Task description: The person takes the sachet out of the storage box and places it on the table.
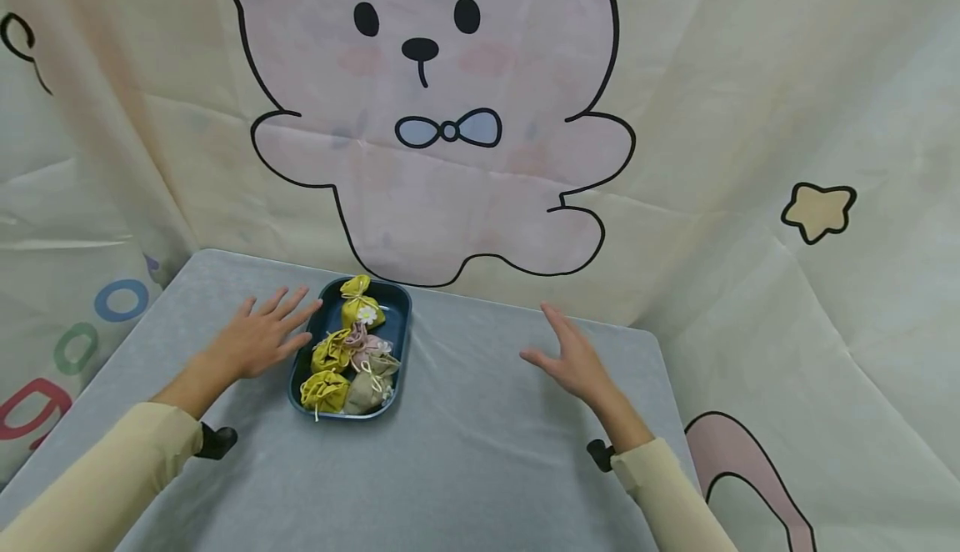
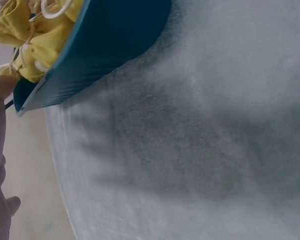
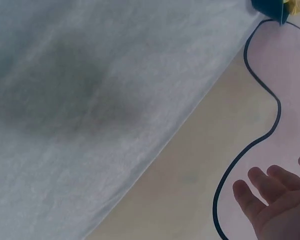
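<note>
A dark blue tray (image 1: 401,343) with rounded corners stands near the table's far edge, left of the middle. Inside lie several small drawstring pouches: a yellow pouch (image 1: 363,310) with a white flower at the back, more yellow ones along the left side, a pink pouch (image 1: 371,348) and a grey-green pouch (image 1: 367,389). My left hand (image 1: 258,339) hovers at the tray's left side, fingers spread and holding nothing; whether a fingertip touches the rim I cannot tell. Over the table's right part my right hand (image 1: 573,360) is raised, thumb and fingers apart, with nothing in it.
A pale blue-grey cloth covers the table (image 1: 465,469). Behind it hangs a cream curtain (image 1: 697,118) printed with a large pink bear and a star. The curtain also runs along the left and right sides. Both wrists carry a black strap-on piece.
</note>
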`<act>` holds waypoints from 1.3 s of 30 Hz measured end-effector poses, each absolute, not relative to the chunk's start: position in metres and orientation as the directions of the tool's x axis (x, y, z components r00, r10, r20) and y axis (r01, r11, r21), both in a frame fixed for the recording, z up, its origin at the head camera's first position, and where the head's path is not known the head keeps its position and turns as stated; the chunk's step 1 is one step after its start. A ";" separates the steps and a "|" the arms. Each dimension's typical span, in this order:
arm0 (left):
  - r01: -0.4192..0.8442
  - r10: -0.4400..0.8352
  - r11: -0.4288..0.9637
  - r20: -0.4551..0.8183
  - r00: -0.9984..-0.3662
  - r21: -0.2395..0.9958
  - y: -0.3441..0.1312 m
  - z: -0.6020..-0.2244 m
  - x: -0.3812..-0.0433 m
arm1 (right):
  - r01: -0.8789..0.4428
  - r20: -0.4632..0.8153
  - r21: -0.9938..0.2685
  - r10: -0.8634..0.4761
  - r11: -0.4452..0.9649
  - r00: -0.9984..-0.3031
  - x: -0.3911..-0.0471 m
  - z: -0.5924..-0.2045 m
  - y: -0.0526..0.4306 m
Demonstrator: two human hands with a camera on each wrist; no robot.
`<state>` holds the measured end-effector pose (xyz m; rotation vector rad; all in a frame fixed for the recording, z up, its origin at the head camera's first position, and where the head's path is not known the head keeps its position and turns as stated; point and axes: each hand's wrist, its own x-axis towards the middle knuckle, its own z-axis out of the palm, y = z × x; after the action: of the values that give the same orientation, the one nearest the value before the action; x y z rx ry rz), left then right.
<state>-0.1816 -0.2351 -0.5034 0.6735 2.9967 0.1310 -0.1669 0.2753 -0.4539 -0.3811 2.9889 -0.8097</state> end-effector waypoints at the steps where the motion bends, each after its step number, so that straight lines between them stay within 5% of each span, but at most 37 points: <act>1: 0.428 0.435 0.898 -0.052 -0.899 0.107 -0.234 -0.504 -0.181 | -0.233 0.043 -0.519 -0.247 0.822 -0.968 -0.167 -0.454 0.273; 18: 0.480 0.500 0.858 -0.081 -0.862 0.182 -0.227 -0.513 -0.173 | -0.240 0.058 -0.779 -0.315 0.579 -0.947 -0.173 -0.460 0.229; 39: 0.503 0.527 0.838 -0.070 -0.847 0.212 -0.236 -0.527 -0.172 | -0.267 0.092 -0.888 -0.424 0.374 -0.901 -0.176 -0.469 0.170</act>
<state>-0.1723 -0.2356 -0.5269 0.8133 2.8901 0.2821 -0.1758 0.1702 -0.4693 -0.6273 2.4752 -1.5552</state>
